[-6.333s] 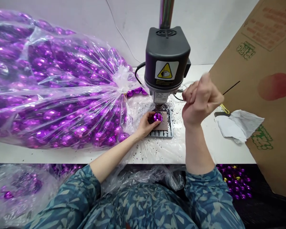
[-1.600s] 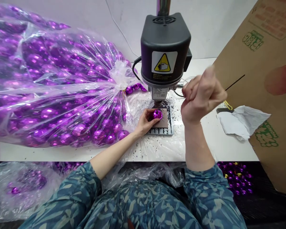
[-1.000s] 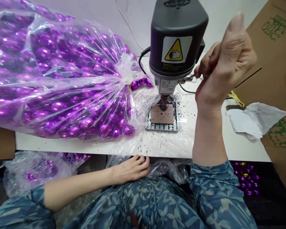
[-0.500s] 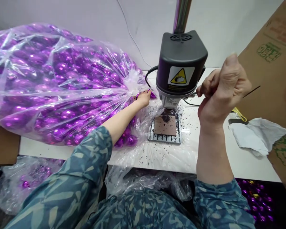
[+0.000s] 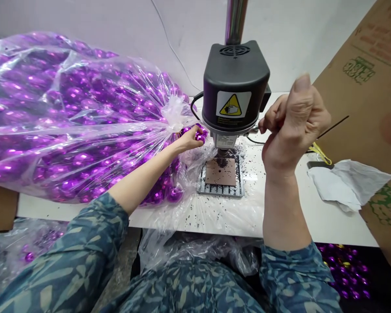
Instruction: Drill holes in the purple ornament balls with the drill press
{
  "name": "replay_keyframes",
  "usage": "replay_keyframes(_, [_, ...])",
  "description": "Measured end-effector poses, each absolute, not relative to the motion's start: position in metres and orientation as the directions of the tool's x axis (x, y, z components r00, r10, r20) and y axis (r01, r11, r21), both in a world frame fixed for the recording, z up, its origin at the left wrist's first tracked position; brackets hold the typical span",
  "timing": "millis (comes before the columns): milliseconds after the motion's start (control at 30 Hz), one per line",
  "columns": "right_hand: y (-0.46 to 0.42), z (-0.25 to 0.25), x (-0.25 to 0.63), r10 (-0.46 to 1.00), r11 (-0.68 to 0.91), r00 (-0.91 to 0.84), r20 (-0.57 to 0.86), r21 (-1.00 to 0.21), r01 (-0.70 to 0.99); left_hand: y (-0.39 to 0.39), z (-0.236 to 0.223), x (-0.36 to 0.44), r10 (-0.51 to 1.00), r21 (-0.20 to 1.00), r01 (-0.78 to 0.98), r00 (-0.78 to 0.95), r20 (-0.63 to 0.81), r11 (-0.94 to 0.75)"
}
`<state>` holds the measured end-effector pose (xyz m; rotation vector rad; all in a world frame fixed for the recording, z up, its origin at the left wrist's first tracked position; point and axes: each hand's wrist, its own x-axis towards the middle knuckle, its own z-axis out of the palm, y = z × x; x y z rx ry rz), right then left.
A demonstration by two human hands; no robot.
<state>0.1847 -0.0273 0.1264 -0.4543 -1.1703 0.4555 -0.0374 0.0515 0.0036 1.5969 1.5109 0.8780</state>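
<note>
My left hand (image 5: 191, 139) is closed around a shiny purple ball (image 5: 201, 134), just left of a small bench drill press (image 5: 236, 80). More purple balls fill a large clear plastic bag (image 5: 174, 114), its gathered neck close to my left hand. On the right, my right hand (image 5: 295, 124) makes a fist at the side of the drill press, on its feed handle; the fist hides most of the handle. Below the drill head, a brown square plate (image 5: 220, 171) with a small dark hole lies on the slotted metal base (image 5: 220, 191).
Dark shavings litter the white table (image 5: 339, 226) around the base. Crumpled white paper (image 5: 348, 182) and a yellow-handled tool (image 5: 321, 153) lie at right, before a cardboard box (image 5: 361, 108). Purple balls (image 5: 348, 274) sit below the table edge; loose clear plastic (image 5: 195, 250) hangs in front.
My left hand has drawn slightly back from beside the bag's neck, and the purple ball now shows in its fingers. My right fist keeps its place by the drill press. The view has shifted slightly.
</note>
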Motion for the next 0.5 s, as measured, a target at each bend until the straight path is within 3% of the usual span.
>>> replay_keyframes(200, [-0.026,0.125,0.185,0.567,0.819,0.321,0.759,-0.560,-0.125,-0.034,0.023,-0.029,0.992,0.985,0.121,0.003,-0.123,0.122])
replay_keyframes(367, [-0.025,0.124,0.184,0.560,0.820,0.328,0.761,-0.566,-0.088,-0.071,0.001,-0.011,0.974,0.942,-0.252,0.105,-0.200,0.221])
replay_keyframes(500, [-0.025,0.123,0.184,0.551,0.820,0.319,0.771,-0.572,-0.035,-0.070,-0.025,0.004,0.988,0.956,-0.253,0.087,-0.128,0.146])
